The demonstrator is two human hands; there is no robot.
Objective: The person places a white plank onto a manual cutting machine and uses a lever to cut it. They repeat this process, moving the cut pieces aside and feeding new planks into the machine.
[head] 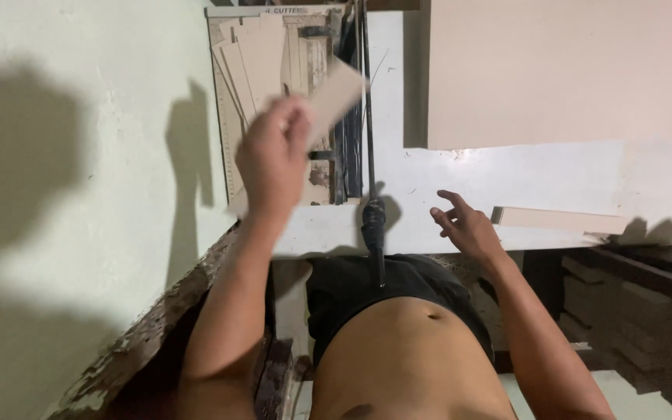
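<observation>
Bare forearms reach out from the torso toward a white desk (554,175). Left hand (274,159) is raised above the bed of a paper cutter (289,101), its fingers (293,124) pinching 1 short end of a tan card strip (336,97), which juts up and away past the fingertips toward the cutter's long black lever arm (367,117). That strip looks blurred, so its edges are hard to read. Beyond the fingers, several more tan strips lie fanned on the cutter bed (254,58).

Right hand (464,225) hovers just over the desk edge, fingers loosely spread and holding nothing. Just beside those fingertips, on the far side from the cutter, lies a longer tan strip (558,220) flat on the desk. Further off leans a large pale sheet (561,70).

Judging by how it stays straight when held by 1 end, the card is light and fairly stiff, yet thin enough to crease. A pinch across the short end, thumb over flat face, suits it; the dry matt surface should not slip.
</observation>
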